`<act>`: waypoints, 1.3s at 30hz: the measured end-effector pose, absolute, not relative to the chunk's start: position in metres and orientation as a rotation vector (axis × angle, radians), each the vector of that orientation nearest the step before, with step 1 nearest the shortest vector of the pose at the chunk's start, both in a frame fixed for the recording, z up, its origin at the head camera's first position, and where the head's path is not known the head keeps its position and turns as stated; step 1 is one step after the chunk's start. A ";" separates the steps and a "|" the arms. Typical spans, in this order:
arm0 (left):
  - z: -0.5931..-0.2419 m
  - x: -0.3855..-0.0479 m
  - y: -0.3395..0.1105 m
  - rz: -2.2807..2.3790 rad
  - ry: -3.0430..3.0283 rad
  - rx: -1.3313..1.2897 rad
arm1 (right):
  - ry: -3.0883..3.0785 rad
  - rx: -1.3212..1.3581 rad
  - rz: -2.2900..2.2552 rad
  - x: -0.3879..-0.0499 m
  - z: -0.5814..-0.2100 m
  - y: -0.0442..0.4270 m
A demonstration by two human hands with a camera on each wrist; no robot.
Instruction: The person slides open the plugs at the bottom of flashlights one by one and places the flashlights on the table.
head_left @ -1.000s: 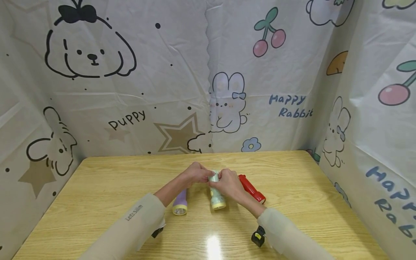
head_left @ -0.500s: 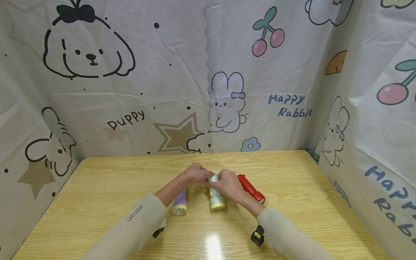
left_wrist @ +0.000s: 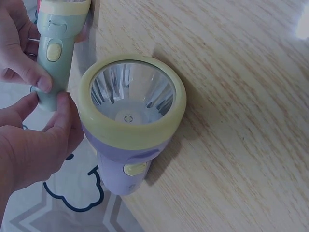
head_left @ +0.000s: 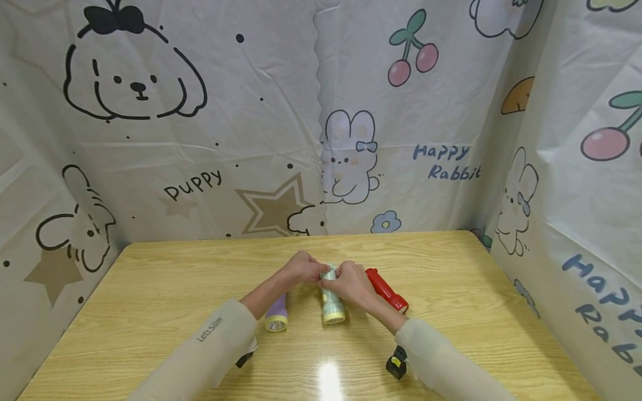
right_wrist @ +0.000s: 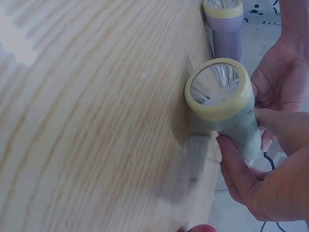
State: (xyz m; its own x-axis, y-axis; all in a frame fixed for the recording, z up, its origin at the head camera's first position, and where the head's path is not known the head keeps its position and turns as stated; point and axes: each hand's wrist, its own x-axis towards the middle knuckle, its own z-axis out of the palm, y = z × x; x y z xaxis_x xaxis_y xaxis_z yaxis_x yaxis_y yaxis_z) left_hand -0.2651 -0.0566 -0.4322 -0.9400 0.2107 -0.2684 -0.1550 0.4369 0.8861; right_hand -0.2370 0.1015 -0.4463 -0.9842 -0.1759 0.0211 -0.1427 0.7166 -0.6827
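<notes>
Green flashlight (head_left: 333, 307): tail pinched by left hand (head_left: 303, 268), barrel by right hand (head_left: 352, 283); purple flashlight (head_left: 277, 312) at its eight o'clock; grips unchanged, same stage

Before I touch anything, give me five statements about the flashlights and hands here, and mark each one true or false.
1. The fingers of the left hand and the right hand both hold the green flashlight. True.
2. The purple flashlight and the red flashlight lie on the table. True.
3. The purple flashlight is on the right-hand side of the green one. False: it is on the left-hand side.
4. The green flashlight's switch is red. False: the switch is pale yellow.
5. The wide end of the red flashlight faces away from the person. False: it faces toward the person.
</notes>
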 end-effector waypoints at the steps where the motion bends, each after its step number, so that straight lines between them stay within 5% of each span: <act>1: -0.432 -0.265 -0.056 1.501 2.359 0.046 | 2.868 -0.266 -1.137 -0.237 -0.447 0.102; 39: -0.432 -0.265 -0.057 1.395 2.389 0.064 | 2.813 -0.246 -1.117 -0.242 -0.452 0.102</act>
State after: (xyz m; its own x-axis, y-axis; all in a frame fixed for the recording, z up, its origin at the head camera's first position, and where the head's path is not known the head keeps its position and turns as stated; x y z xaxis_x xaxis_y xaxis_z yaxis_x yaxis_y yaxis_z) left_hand -0.2649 -0.0572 -0.4322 -0.9295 0.2231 -0.2937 -0.1461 0.5084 0.8486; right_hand -0.2425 0.1020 -0.4515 -0.9815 -0.1880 -0.0371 -0.1113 0.7169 -0.6882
